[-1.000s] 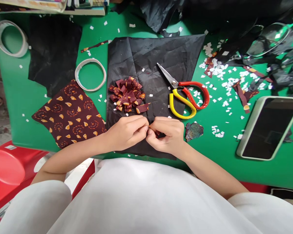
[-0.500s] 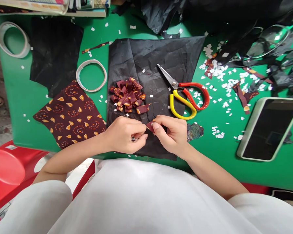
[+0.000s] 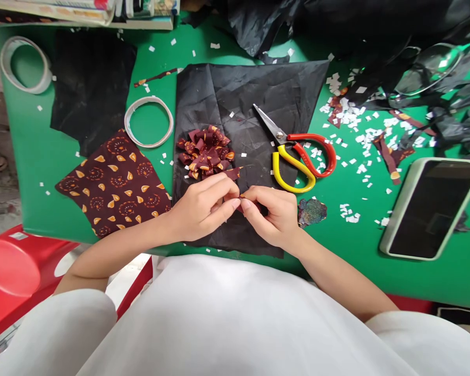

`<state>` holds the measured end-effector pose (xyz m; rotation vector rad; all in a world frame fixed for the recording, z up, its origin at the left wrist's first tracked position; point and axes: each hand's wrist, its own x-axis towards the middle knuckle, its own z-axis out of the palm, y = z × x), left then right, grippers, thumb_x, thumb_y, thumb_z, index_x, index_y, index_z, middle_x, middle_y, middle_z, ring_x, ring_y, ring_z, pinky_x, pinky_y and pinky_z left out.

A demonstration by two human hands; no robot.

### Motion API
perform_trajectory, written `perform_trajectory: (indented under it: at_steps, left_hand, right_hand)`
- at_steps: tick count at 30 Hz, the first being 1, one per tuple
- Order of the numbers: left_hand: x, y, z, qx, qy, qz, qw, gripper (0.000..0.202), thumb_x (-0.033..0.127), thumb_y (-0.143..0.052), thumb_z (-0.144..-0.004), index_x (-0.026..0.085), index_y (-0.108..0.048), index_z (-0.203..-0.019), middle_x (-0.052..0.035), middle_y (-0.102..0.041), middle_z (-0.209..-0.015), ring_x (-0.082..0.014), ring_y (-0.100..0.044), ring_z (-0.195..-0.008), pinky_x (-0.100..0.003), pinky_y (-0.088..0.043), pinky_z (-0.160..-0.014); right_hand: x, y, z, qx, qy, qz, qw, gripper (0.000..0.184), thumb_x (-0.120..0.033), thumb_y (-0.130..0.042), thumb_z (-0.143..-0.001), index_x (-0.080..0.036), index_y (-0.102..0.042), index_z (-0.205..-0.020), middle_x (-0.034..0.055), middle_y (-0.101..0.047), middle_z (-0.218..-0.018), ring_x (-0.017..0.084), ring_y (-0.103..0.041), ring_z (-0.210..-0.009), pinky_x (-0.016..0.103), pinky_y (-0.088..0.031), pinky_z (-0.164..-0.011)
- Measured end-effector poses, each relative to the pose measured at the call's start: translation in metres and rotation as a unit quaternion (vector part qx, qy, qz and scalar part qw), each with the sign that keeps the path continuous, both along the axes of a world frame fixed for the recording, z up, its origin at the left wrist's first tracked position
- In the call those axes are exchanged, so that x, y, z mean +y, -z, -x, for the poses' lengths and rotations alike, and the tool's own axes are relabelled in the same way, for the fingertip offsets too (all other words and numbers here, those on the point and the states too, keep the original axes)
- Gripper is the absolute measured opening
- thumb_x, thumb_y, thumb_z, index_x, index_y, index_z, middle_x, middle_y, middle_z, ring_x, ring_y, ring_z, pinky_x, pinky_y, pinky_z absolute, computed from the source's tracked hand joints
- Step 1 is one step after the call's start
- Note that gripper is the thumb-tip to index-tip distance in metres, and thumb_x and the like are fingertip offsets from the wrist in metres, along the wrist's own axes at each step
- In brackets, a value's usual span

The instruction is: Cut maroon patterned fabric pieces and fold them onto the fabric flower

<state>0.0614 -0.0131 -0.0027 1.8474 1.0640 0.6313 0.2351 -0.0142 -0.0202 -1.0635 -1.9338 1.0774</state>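
My left hand [image 3: 207,206] and my right hand [image 3: 272,214] meet fingertip to fingertip over a black sheet [image 3: 254,89]. Both are closed in a pinch on a small maroon fabric piece [image 3: 242,197], which the fingers mostly hide. Just beyond my left hand lies a ruffled flower of maroon patterned fabric loops [image 3: 206,149], with a loose piece at its near edge. Scissors [image 3: 280,137] with one red and one yellow handle rest partly on the sheet, beyond my right hand, blades slightly apart.
A maroon patterned cloth [image 3: 115,183] and two tape rolls [image 3: 149,121] lie at left, near another black piece [image 3: 92,83]. White bits [image 3: 350,115], fabric scraps and glasses [image 3: 431,68] are at right, with a phone [image 3: 433,209]. Books [image 3: 141,23] stand at the far left.
My left hand has shifted slightly right and away from me, its fingertips now meeting those of my right hand. The maroon piece, plainer before, is now mostly covered.
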Motion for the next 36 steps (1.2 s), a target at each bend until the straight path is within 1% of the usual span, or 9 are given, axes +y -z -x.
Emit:
perform_trajectory:
  at_steps: [3, 5, 12, 16, 18, 23, 26, 31, 36]
  left_hand:
    - [-0.0001, -0.0002, -0.0007, -0.008, 0.01, 0.004, 1.0, 0.013, 0.016, -0.044, -0.088, 0.015, -0.049, -0.076, 0.0017, -0.045, -0.068, -0.008, -0.042, -0.064, -0.021, -0.038, -0.062]
    - [0.0001, -0.0013, -0.0005, -0.011, 0.008, 0.015, 1.0, 0.014, 0.016, -0.044, -0.088, 0.015, -0.05, -0.075, 0.0019, -0.046, -0.067, -0.0078, -0.042, -0.063, -0.02, -0.038, -0.062]
    - [-0.0006, -0.0025, 0.0007, -0.033, -0.022, 0.054, 0.998, 0.014, 0.019, -0.047, -0.088, 0.015, -0.054, -0.076, 0.0011, -0.052, -0.069, -0.0069, -0.044, -0.062, -0.019, -0.036, -0.056]
    - [-0.0018, -0.0017, -0.0007, -0.044, -0.044, 0.065, 0.996, 0.013, 0.02, -0.049, -0.087, 0.015, -0.054, -0.076, 0.0019, -0.051, -0.069, -0.0047, -0.044, -0.059, -0.016, -0.036, -0.054]
    - [-0.002, -0.0018, -0.0014, -0.05, -0.054, 0.085, 0.994, 0.014, 0.021, -0.049, -0.087, 0.015, -0.053, -0.076, 0.0022, -0.051, -0.069, -0.004, -0.044, -0.056, -0.015, -0.037, -0.052]
    - [-0.002, -0.0018, -0.0017, -0.099, -0.057, 0.154, 0.981, 0.015, 0.024, -0.049, -0.088, 0.015, -0.051, -0.076, 0.0046, -0.05, -0.063, -0.0014, -0.044, -0.045, -0.013, -0.037, -0.044]
    - [-0.002, -0.0014, -0.0018, -0.131, -0.052, 0.189, 0.972, 0.015, 0.024, -0.048, -0.088, 0.015, -0.049, -0.077, 0.0049, -0.052, -0.062, -0.0009, -0.046, -0.042, -0.011, -0.037, -0.041]
    - [-0.0016, -0.0006, -0.0026, -0.161, -0.052, 0.222, 0.96, 0.013, 0.021, -0.048, -0.089, 0.014, -0.05, -0.078, 0.0043, -0.054, -0.062, -0.0002, -0.047, -0.041, -0.01, -0.038, -0.04]
    - [-0.0021, 0.0025, -0.0022, -0.205, -0.057, 0.263, 0.941, 0.016, 0.025, -0.049, -0.088, 0.013, -0.053, -0.08, 0.0001, -0.061, -0.067, -0.0018, -0.05, -0.041, -0.011, -0.039, -0.037]
  right_hand:
    - [0.0002, 0.0005, 0.0001, -0.001, -0.004, -0.007, 1.0, 0.019, -0.015, -0.048, -0.084, -0.018, -0.049, -0.065, -0.0031, -0.05, -0.052, 0.006, -0.04, -0.047, 0.019, -0.033, -0.046]
    - [0.0002, 0.0003, -0.0005, 0.005, -0.007, 0.005, 1.0, 0.019, -0.015, -0.047, -0.084, -0.018, -0.05, -0.065, -0.0031, -0.05, -0.052, 0.006, -0.041, -0.047, 0.019, -0.034, -0.047]
    - [0.0012, -0.0018, -0.0036, 0.095, -0.025, 0.105, 0.99, 0.021, -0.021, -0.041, -0.09, -0.018, -0.051, -0.072, -0.0027, -0.053, -0.059, 0.006, -0.048, -0.051, 0.019, -0.038, -0.049]
    - [0.001, -0.0016, -0.0023, 0.097, -0.001, 0.133, 0.986, 0.012, -0.025, -0.051, -0.085, -0.018, -0.05, -0.076, -0.0032, -0.053, -0.06, 0.007, -0.049, -0.05, 0.02, -0.039, -0.047]
    - [0.0002, -0.0014, -0.001, 0.086, 0.016, 0.136, 0.987, 0.012, -0.025, -0.055, -0.082, -0.018, -0.05, -0.075, -0.0028, -0.053, -0.061, 0.007, -0.049, -0.05, 0.021, -0.039, -0.048]
    - [-0.0022, -0.0015, 0.0021, 0.101, 0.045, 0.168, 0.98, 0.014, -0.029, -0.054, -0.084, -0.019, -0.05, -0.076, -0.0023, -0.054, -0.065, 0.007, -0.051, -0.051, 0.021, -0.042, -0.048]
    - [-0.0033, -0.0014, 0.0035, 0.133, 0.045, 0.195, 0.971, 0.014, -0.03, -0.055, -0.085, -0.019, -0.05, -0.078, -0.0028, -0.055, -0.065, 0.007, -0.053, -0.051, 0.02, -0.043, -0.047]
    - [-0.0035, -0.0027, 0.0049, 0.17, 0.04, 0.258, 0.95, 0.016, -0.033, -0.055, -0.085, -0.019, -0.05, -0.079, -0.0034, -0.056, -0.063, 0.006, -0.052, -0.049, 0.019, -0.042, -0.045]
    - [-0.0012, -0.0043, 0.005, 0.228, 0.025, 0.311, 0.922, 0.021, -0.036, -0.059, -0.083, -0.019, -0.049, -0.079, -0.0046, -0.054, -0.06, 0.005, -0.05, -0.049, 0.017, -0.04, -0.044]
